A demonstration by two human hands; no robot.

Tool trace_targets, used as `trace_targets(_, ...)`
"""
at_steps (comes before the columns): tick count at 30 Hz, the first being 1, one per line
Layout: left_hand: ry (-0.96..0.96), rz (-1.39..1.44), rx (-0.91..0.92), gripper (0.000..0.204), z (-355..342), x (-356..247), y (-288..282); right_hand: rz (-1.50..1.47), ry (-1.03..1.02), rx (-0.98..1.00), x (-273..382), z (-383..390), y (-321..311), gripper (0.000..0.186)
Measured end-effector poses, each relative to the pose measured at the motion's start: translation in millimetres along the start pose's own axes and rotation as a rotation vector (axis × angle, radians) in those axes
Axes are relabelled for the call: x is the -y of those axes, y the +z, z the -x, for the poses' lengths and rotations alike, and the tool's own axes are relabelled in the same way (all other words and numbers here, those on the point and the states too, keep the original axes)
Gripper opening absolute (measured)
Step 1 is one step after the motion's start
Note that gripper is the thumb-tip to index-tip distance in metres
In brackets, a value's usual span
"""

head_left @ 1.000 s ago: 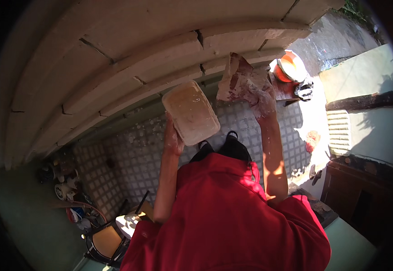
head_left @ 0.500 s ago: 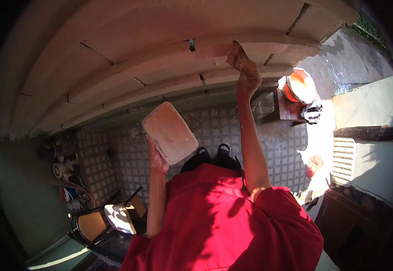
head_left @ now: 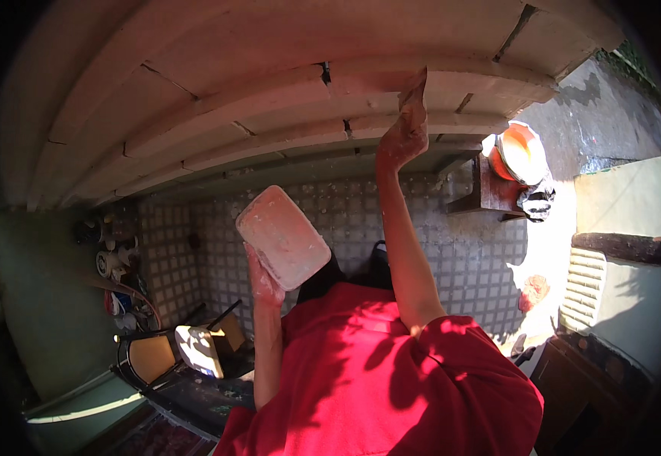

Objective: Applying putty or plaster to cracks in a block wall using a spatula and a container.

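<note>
We grip a tub (head_left: pixel 283 237) in our left hand (head_left: pixel 266 281) at nine o'clock, likely for easy reach, our right hand (head_left: pixel 406 140) clasping a flat tool (head_left: pixel 415 95) at one.

We see matt, smeared, plastic-looking walls on the tub (head_left: pixel 283 237), a dull, grimy flat scraper (head_left: pixel 415 93), matt, rough-seamed panelling (head_left: pixel 262 49), soft red cloth in the shirt (head_left: pixel 383 372) and smooth plastic in the orange bucket (head_left: pixel 520 154).

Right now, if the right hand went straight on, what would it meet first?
The flat piece in the right hand would likely meet the pale ridged surface; whether they touch is unclear.
</note>
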State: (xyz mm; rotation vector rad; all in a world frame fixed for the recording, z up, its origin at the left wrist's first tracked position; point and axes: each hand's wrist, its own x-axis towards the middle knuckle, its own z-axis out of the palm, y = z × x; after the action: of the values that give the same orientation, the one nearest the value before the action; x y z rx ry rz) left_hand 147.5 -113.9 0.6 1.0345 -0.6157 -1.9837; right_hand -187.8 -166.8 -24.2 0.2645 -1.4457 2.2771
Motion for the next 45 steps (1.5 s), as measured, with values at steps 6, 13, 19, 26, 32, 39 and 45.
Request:
trace_targets(6,0.008,0.018,0.025,0.064,0,-14,-21,0.247,0.19,-0.022,6,29,31,0.015)
trace_targets(13,0.027,0.041,0.063,0.062,-11,-24,-52,0.341,0.231,-0.005,12,65,64,0.02)
trace_targets(19,-0.005,0.053,0.059,0.063,-14,-31,-54,0.261,0.301,0.097,20,79,42,0.015)
trace_targets(26,-0.028,0.109,0.109,0.064,-21,-26,-58,-0.023,0.312,0.06,26,22,-18,0.004)
trace_targets(32,-0.028,0.087,0.095,0.064,-17,-28,-45,0.361,0.092,0.036,18,-23,-24,0.012)
trace_targets(39,0.03,0.065,0.051,0.064,-13,-22,-54,0.44,0.143,-0.028,4,0,33,0.028)
trace_targets(45,0.01,0.11,0.077,0.064,-10,-22,-48,0.391,0.014,-0.138,-12,29,60,0.037)
